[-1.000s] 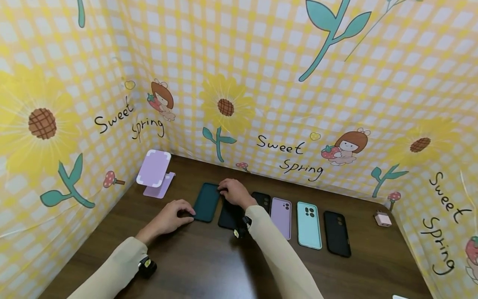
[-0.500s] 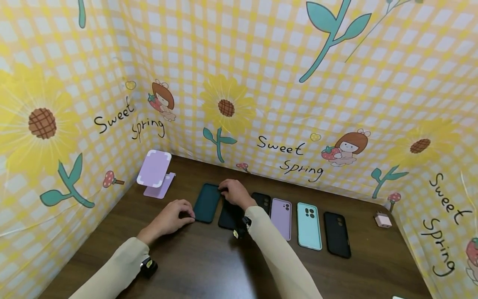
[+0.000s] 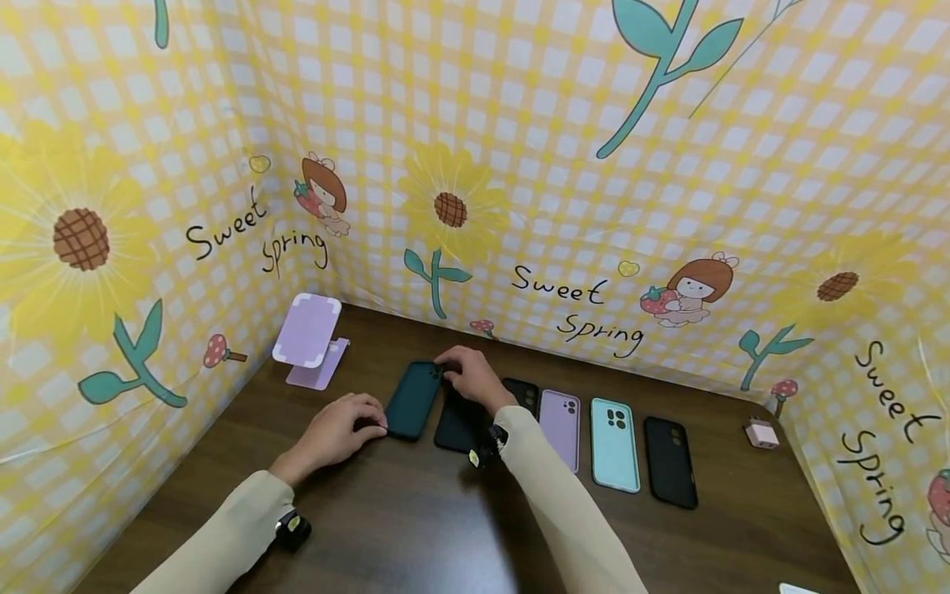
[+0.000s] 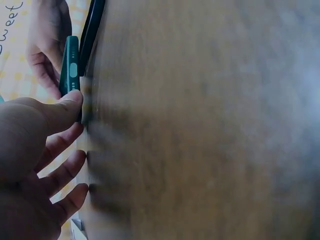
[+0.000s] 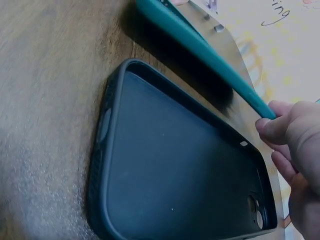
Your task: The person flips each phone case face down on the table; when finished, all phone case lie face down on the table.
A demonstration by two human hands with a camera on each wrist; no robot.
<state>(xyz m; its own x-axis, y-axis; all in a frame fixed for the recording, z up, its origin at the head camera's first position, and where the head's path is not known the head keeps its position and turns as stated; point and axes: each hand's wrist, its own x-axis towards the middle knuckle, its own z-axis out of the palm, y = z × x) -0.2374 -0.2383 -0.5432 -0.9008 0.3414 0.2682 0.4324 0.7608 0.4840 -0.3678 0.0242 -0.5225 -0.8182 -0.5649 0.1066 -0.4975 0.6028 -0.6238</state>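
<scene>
Sleeves in beige reach forward over a dark wooden counter (image 3: 416, 528), a small camera strapped to each wrist. Nearest, the left hand (image 3: 337, 431) rests on the wood with its fingers (image 4: 60, 145) loosely bent, the thumb touching the near end of a dark green phone case (image 3: 412, 399). That case lies just left of a black phone case (image 5: 175, 165), open side up, its far end tipped slightly off the counter. Beyond it, the right hand (image 3: 472, 377) pinches the green case's far corner between fingertips and thumb. Because the grip is only a fingertip pinch at one corner, the soft case could slip free or twist, and if it swings right it may bump the black one beside it and disturb the row. To the right lie another black case (image 3: 523, 394), a lilac case (image 3: 560, 427), a mint case (image 3: 614, 444) and a further black one (image 3: 670, 460), with a small pink charger (image 3: 761, 433) well apart near the wall. At far left a lilac phone stand (image 3: 308, 338) sits by the sunflower-print backdrop (image 3: 594, 165). Compared with a second ago, the right hand has shifted slightly farther back on the case, and the left hand has barely moved.
</scene>
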